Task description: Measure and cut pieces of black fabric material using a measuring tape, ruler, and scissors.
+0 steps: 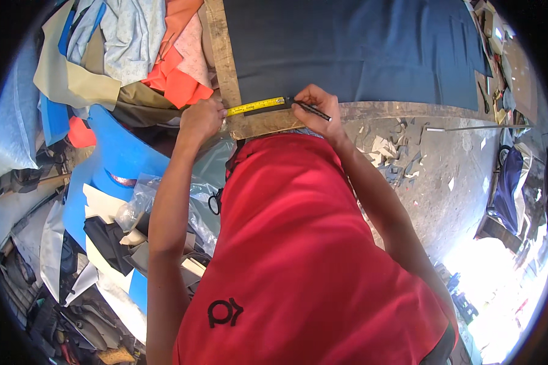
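Note:
My left hand (204, 119) is closed on a yellow tape measure (252, 105), holding it along the near edge of a dark sheet of material (353, 48). The sheet lies on a worn wooden table (223, 45). My right hand (316, 108) grips a black pen (315, 112), its tip close to the tape's metal end at the sheet's edge. My red top fills the lower middle of the view, between my forearms.
Piled cloths (125, 36) in pale, orange and beige lie left of the table, above blue material (112, 152) and mixed scraps (106, 243). A thin metal bar (469, 128) juts at the right. Cut scraps (389, 149) lie on the concrete floor (444, 182).

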{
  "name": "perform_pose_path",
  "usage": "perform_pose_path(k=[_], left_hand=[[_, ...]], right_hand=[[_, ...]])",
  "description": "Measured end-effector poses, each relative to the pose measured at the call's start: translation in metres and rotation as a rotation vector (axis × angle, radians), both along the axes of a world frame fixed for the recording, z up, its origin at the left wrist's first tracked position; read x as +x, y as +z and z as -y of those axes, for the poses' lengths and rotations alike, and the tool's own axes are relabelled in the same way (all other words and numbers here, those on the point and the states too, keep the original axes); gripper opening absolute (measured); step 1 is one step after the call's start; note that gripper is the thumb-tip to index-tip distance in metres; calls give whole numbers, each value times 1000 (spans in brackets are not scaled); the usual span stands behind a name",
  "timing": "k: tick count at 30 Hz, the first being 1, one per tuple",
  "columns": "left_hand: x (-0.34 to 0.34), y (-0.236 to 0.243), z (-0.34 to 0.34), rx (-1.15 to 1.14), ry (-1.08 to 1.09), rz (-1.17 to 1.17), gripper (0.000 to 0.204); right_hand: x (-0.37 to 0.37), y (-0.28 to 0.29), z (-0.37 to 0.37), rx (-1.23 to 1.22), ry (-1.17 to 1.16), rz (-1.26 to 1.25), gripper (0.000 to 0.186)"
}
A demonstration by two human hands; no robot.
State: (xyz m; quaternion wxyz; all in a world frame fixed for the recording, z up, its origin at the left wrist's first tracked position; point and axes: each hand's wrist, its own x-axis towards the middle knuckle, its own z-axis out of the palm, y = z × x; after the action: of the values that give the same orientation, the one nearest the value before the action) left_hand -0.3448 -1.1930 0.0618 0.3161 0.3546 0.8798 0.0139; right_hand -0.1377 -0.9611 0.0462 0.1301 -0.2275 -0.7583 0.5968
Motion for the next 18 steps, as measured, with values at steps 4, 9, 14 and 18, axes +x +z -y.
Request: perform_pose_path(k=[4,9,14,18], left_hand=[[-1,-3,0,-12,-6,-3,25],[-3,-2,-1,-26,-3,-2,25],[1,5,-5,-44,30,7,27],[1,6,-5,-45,43,10,27]], right_hand=[[-2,-1,5,51,10,-3,7],[-5,-2,5,68,31,4,8],[-6,1,6,43,25,3,9],[-6,2,6,-7,-4,28,8]])
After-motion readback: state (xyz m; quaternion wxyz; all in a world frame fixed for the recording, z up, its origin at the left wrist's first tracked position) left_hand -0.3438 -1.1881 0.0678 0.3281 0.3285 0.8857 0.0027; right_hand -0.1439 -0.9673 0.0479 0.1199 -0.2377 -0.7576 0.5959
